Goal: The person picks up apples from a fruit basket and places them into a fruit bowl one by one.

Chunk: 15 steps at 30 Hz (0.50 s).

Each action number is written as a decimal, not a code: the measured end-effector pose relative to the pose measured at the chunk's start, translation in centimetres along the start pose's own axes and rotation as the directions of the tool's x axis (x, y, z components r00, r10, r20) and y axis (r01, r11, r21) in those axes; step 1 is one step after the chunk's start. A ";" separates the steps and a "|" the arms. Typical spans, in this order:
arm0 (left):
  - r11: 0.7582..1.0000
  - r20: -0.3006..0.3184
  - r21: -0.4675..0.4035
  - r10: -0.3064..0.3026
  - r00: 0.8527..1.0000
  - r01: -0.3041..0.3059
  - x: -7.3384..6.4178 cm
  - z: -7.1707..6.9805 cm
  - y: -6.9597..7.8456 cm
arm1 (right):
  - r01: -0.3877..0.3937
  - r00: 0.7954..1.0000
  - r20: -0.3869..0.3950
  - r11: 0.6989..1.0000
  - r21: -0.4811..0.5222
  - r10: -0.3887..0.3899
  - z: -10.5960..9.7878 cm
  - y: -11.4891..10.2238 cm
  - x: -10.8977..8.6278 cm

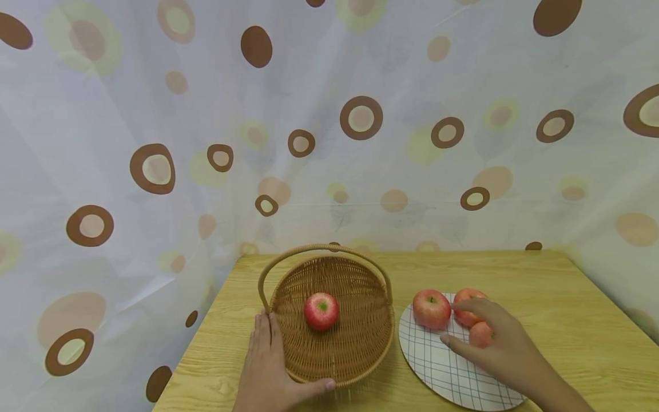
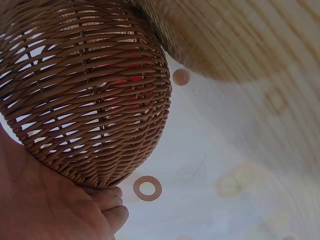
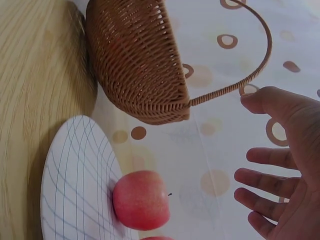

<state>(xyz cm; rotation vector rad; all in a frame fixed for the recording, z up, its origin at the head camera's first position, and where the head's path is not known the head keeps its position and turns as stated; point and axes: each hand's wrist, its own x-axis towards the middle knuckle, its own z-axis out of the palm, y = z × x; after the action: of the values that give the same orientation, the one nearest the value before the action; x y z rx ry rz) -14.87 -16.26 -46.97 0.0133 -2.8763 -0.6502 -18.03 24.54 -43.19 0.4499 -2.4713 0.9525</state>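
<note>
A brown wicker basket [image 1: 360, 355] with a raised handle holds one red apple [image 1: 321, 312]. My left hand [image 1: 270, 372] rests on the basket's left side, fingers straight along the wall and thumb at the front rim. The left wrist view shows that hand [image 2: 55, 205] against the weave [image 2: 90, 90], red showing through the gaps. To the right, three apples sit on a round plate: a left one [image 1: 431, 309], a back one [image 1: 469, 297] and a front one [image 1: 480, 335]. Over them hovers my right hand [image 1: 507, 346], thumb and fingers spread, gripping nothing; in its wrist view the hand [image 3: 290, 170] is apart from the apple [image 3: 142, 200].
The white plate [image 1: 437, 366] has a blue grid pattern and stands just right of the basket. Both are on a light wooden table [image 1: 582, 326]. A white curtain [image 1: 319, 74] with brown and yellow circles hangs behind the table and at its sides.
</note>
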 end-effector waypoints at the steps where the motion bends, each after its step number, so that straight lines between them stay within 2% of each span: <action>1: 1.000 0.000 0.000 -0.001 1.000 0.001 0.0 0.0 0.0 | 0.011 1.000 -0.007 1.000 0.004 -0.011 0.1 -0.2 0.0; 4: 1.000 0.005 -0.002 -0.003 1.000 0.003 0.0 0.0 0.0 | 0.030 1.000 -0.009 0.999 0.021 -0.029 0.5 -0.7 0.0; 11: 1.000 0.008 0.009 0.000 1.000 0.000 0.1 0.1 0.0 | -0.011 0.999 0.045 0.999 0.053 0.008 1.3 -2.3 -0.1; 15: 1.000 0.022 0.002 -0.017 1.000 0.017 0.1 0.1 0.0 | 0.019 0.998 0.060 0.996 0.092 -0.024 2.0 -3.1 0.1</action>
<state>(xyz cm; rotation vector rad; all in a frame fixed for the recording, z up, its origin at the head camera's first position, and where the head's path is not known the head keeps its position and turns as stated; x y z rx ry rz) -14.98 -16.24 -47.04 0.0312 -2.9015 -0.6543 -17.35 20.98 -42.77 0.5424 -2.4788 1.0616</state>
